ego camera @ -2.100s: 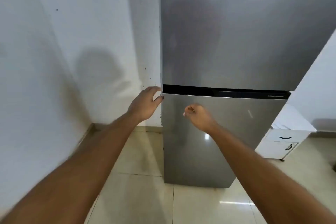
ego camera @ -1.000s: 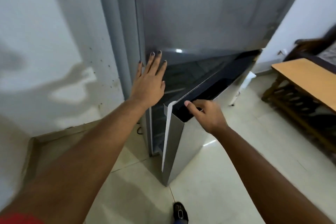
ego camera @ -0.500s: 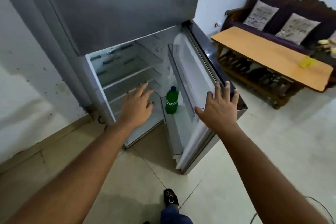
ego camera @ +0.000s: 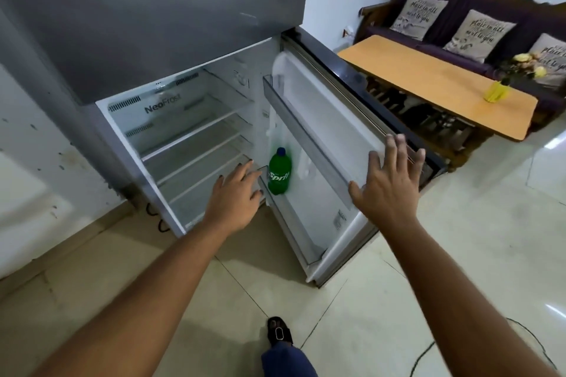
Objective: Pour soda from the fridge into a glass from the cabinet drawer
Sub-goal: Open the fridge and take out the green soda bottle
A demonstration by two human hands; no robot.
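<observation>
Head view: left hand [ego camera: 235,196] has its fingers [ego camera: 245,169] loosely spread, gripping nothing, tips just short of the bottle [ego camera: 279,172], reaching in low past the fridge [ego camera: 153,24] opening. Likely shaping for a grab around the bottle body. Right hand [ego camera: 387,180] is flat, fingers fanned wide and empty, palm near or against the free edge of the door [ego camera: 330,119]; contact is hard to confirm. Judging by the pose, it's there to keep the door swung out so the left arm has room.

Bottle: green, Sprite label, blue cap, upright in the lowest door bin, right next to the fridge opening, at the hinge end of the bin. Bin rail in front of it is low, so a lift straight up should clear it. Shelves inside the fridge look bare. Freezer door above is shut.

Beyond the door: wooden table [ego camera: 435,86] with a yellow vase [ego camera: 494,95], sofa [ego camera: 477,9] behind it against the wall. Below the fridge, a sandalled foot [ego camera: 279,334] on pale floor tiles. No glass or cabinet drawer in view; that part of the job isn't started.
</observation>
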